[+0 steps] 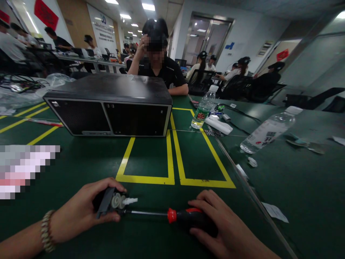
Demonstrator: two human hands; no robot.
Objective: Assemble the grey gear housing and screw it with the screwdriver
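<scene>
Near the front of the green table, my left hand (81, 208) grips a small dark grey housing (104, 205) between thumb and fingers. Pale round gears (118, 200) and a white stub show on its open side, facing right. My right hand (215, 219) is wrapped round the black and red handle of a screwdriver (185, 217). The screwdriver's metal shaft points left, and its tip meets the lower right edge of the housing; whether it sits in a screw I cannot tell.
A black computer case (113, 108) lies across the table ahead, with a seated person (159, 61) behind it. Two water bottles, one labelled green (202, 111) and one white (266, 133), stand at right. Yellow tape (145, 179) marks the green tabletop (151, 237). Cables and plastic (29, 86) lie far left.
</scene>
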